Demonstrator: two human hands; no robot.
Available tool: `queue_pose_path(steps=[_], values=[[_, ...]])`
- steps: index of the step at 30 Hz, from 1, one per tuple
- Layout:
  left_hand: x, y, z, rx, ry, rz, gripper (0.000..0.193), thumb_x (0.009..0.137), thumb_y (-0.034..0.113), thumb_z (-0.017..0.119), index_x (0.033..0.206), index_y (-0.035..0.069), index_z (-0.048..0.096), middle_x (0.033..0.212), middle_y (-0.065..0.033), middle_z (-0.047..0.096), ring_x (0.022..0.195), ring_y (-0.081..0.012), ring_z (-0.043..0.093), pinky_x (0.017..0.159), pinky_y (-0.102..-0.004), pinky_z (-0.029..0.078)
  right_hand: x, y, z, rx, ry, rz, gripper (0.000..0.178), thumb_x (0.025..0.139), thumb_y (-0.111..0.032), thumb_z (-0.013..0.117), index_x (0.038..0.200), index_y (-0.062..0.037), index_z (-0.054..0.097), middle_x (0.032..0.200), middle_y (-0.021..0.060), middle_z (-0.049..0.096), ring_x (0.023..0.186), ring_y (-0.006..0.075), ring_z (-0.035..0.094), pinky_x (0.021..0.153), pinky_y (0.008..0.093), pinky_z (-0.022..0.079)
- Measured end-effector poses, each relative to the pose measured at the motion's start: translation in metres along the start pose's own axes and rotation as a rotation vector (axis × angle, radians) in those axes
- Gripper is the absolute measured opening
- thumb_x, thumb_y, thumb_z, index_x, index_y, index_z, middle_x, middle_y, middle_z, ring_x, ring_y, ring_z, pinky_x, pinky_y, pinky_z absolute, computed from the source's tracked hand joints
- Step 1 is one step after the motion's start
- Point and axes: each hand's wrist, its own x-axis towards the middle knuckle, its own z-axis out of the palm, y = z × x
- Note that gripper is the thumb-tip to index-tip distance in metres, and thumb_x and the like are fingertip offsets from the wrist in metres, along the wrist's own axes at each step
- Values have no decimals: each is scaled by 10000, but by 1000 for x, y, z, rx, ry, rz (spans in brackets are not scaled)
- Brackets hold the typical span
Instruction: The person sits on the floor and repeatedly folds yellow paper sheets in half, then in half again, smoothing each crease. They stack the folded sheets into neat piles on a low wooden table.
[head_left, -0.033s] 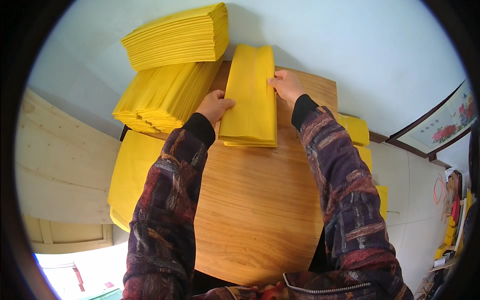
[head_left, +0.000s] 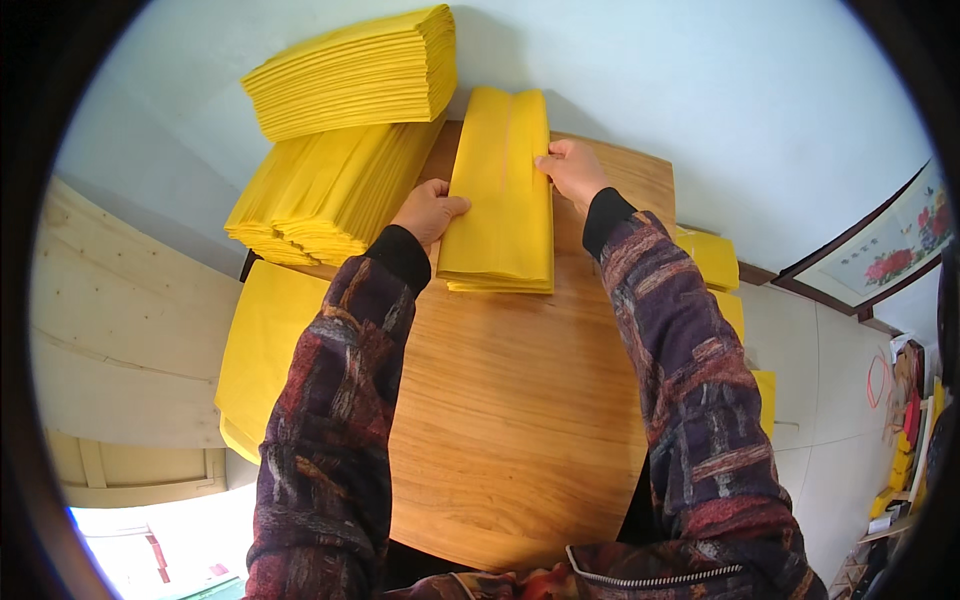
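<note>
Pinching the stack [head_left: 500,205] by its opposite long edges, left hand [head_left: 428,212] nearer me and right hand [head_left: 574,172] farther off, I have it on the table [head_left: 510,420] right of the bulkier pile [head_left: 325,190], seemingly gripped on both sides to keep its layers even.

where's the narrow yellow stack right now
In the head view, the narrow yellow stack lies toward the far edge of the wooden table, between the left hand and right hand, right of the taller yellow pile.
</note>
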Motion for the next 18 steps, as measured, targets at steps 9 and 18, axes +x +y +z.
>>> queue_pose_path(steps=[9, 18], values=[[7, -7, 0, 41, 55, 31, 225, 828, 67, 630, 1013, -37, 556, 943, -99, 610, 824, -172, 600, 760, -289, 500, 5, 7, 4, -68, 21, 11, 232, 864, -104, 577, 1015, 66, 623, 891, 80, 642, 781, 149, 580, 713, 288, 463], [4, -9, 2, 96, 98, 30, 260, 834, 86, 648, 1048, -20, 546, 960, -86, 600, 847, -166, 600, 753, -293, 510, 7, 10, 2, -41, -18, 6, 282, 847, -103, 602, 1054, 89, 604, 949, 145, 659, 834, 211, 625, 734, 318, 487]])
